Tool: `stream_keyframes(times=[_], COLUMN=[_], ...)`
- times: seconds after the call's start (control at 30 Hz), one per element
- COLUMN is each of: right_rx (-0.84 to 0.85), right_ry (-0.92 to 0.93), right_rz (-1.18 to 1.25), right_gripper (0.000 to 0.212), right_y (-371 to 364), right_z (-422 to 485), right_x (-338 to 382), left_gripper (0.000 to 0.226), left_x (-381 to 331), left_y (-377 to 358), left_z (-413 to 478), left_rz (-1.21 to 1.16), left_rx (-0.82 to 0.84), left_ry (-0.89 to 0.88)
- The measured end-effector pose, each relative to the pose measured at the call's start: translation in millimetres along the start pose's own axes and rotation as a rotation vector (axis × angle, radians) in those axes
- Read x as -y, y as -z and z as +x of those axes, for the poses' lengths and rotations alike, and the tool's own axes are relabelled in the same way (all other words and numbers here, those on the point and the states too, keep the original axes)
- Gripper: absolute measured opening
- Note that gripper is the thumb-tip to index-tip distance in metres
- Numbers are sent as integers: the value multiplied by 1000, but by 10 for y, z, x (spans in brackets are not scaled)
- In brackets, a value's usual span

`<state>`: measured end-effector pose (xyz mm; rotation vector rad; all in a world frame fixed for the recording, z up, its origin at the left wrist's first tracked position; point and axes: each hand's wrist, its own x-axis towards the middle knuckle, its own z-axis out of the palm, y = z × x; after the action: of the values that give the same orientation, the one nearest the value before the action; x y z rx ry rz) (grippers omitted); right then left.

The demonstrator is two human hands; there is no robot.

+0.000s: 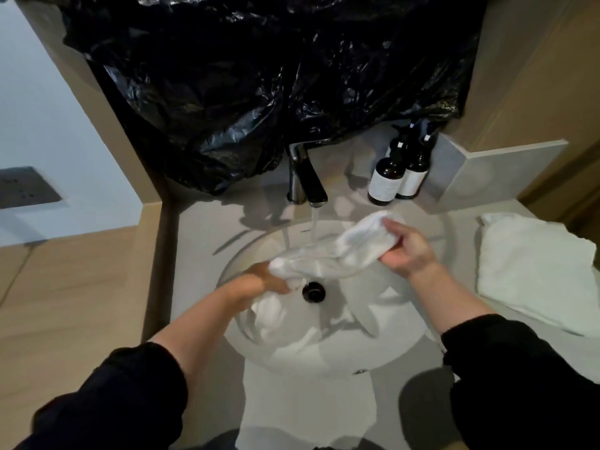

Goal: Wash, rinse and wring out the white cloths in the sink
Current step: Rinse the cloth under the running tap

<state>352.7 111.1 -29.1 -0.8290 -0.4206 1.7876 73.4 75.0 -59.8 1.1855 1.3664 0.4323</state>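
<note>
Two hands: left hand (259,282) and right hand (407,250) each grip one end of the cloth (331,258).
Cloth: strung over the sink (389,287), middle under the running tap (313,186).
Handling: soft, soaked, probably heavy and slippery; hold the bunched ends.

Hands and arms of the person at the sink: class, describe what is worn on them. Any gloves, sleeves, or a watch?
Both the left hand and the right hand are bare: no gloves, and no watch or bracelet shows at either wrist. The left sleeve and right sleeve are black, plain long sleeves, bunched up the arms so the forearms are uncovered.
</note>
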Motion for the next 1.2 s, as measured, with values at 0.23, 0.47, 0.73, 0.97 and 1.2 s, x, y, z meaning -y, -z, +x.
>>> stream_keyframes(times=[0.23,0.47,0.73,0.97,1.2], right_rx=[-72,-16,-222,-252,-223], right_ry=[-214,-22,-15,-148,-164], right_rz=[-169,-721,-824,29,88], right_gripper=[16,11,24,68,40], right_y=[-184,-428,-338,60,361], right_z=[474,793,1054,969,795], right_x=[-719,-970,-876,-705,-682], left_gripper=[49,35,30,42,43], left_x=[-90,46,20,-43,-77], left_y=[77,256,197,45,39], left_z=[223,344,526,558,600], left_rz=[149,162,-185,-402,-583], left_rx=[-136,-180,-154,-116,1], left_ry=[212,223,288,247,51])
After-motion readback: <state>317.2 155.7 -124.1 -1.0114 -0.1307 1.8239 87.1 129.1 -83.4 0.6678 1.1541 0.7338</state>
